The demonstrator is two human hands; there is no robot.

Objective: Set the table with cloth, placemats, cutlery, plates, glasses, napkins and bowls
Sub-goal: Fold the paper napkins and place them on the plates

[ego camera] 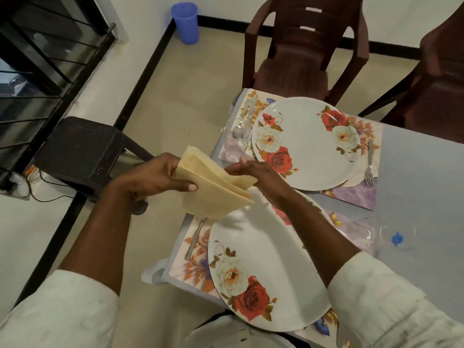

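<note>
Near rose plate (pixel 268 270): rim partly hidden under right forearm, overhanging counter (pixel 414 172) edge. Cream napkin stack (pixel 213 187): held above its far rim; left hand (pixel 153 177) fingers curl round it, right hand (pixel 251 172) pinches far corner. Glass (pixel 395 237) beside plate: blurred. Open floor left.

- We see two plates on the table: the near plate (pixel 263 280) on its placemat (pixel 185 259), the far plate (pixel 305 144) on the far placemat (pixel 351 197).
- A fork (pixel 369 164) lies right of the far plate, a spoon (pixel 239 126) to its left.
- The left hand (pixel 153 179) and right hand (pixel 253 172) hold napkins (pixel 211 187) above the table's left edge.
- Two chairs (pixel 306 51) stand behind the table, a stool (pixel 82 151) to its left.
</note>
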